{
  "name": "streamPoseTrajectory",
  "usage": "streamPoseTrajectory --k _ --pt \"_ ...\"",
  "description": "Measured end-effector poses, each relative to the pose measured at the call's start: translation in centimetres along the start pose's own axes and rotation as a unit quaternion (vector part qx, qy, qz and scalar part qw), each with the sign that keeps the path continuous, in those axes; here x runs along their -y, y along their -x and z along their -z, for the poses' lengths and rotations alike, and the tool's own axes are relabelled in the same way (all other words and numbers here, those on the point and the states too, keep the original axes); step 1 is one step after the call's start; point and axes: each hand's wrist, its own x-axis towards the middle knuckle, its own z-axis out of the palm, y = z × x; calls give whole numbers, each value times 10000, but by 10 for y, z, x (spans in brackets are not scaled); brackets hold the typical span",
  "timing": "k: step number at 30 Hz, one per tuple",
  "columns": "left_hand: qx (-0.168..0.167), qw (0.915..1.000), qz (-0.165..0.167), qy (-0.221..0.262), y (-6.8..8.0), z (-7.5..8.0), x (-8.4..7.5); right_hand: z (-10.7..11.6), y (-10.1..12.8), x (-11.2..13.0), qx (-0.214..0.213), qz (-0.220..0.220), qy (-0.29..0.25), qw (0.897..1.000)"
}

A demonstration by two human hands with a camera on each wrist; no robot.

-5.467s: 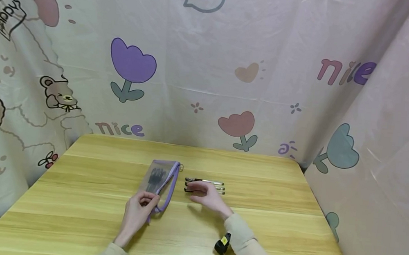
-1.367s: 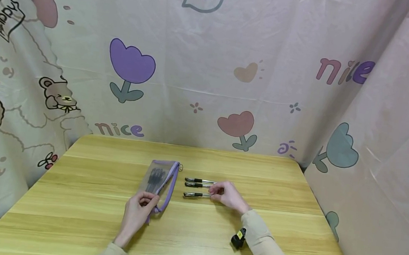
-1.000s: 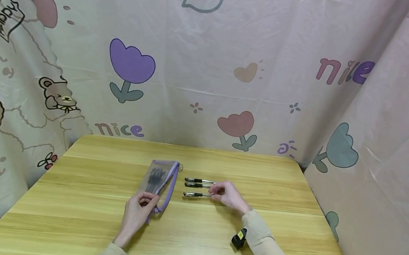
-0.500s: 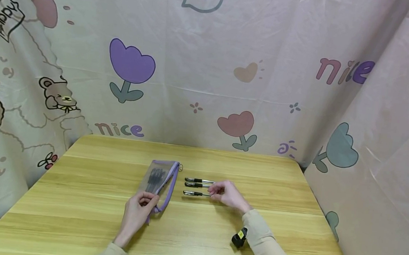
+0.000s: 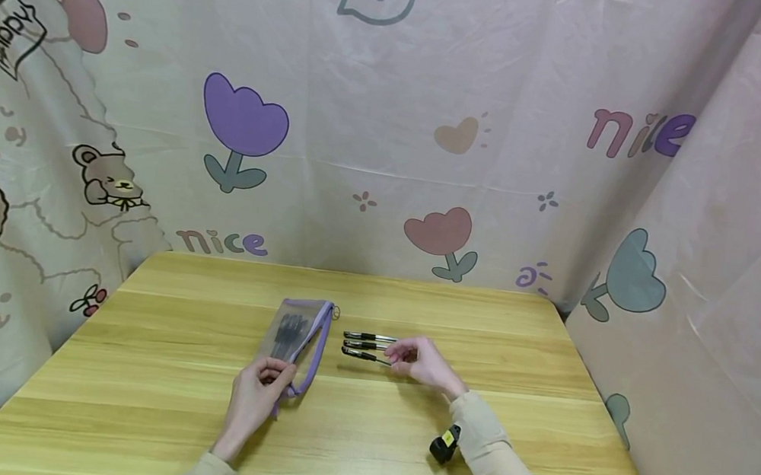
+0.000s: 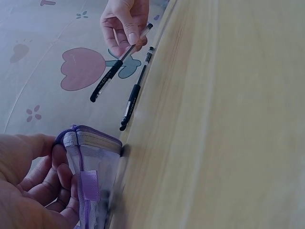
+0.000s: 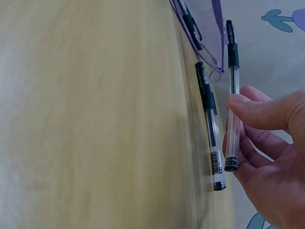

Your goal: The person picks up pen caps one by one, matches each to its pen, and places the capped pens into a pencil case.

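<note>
A translucent purple-edged pencil pouch with dark pens inside lies on the wooden table. My left hand grips the pouch's near end, fingers curled round the pouch edge. My right hand pinches the back end of a clear black-capped pen between thumb and fingers. In the wrist views the held pen hangs above the table, cap toward the pouch. Two more pens lie just beyond it, and one lying pen sits beside my fingers.
Printed cloth walls the table at the back and on both sides. A small black device sits on my right wrist. Bare wood shows on the table's near half and to the right of the pens.
My right hand shifted from the pens' cap end to their back end, pinched the nearest pen and raised it off the table. The left hand and pouch stayed put.
</note>
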Motion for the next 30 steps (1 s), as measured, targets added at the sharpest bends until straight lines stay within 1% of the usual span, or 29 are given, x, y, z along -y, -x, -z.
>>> streamPoseTrajectory --k 9,12,19,30 --pt "27 10000 87 -17 0 0 0 1 1 1 84 -91 -403 9991" --pt "25 10000 60 -12 -1 0 0 0 1 2 118 -143 -530 9984" --pt "16 10000 -52 -23 0 0 -1 -1 1 5 365 -277 -766 9960" --pt "56 9999 50 134 0 -1 -5 0 1 5 574 -399 -1156 9908"
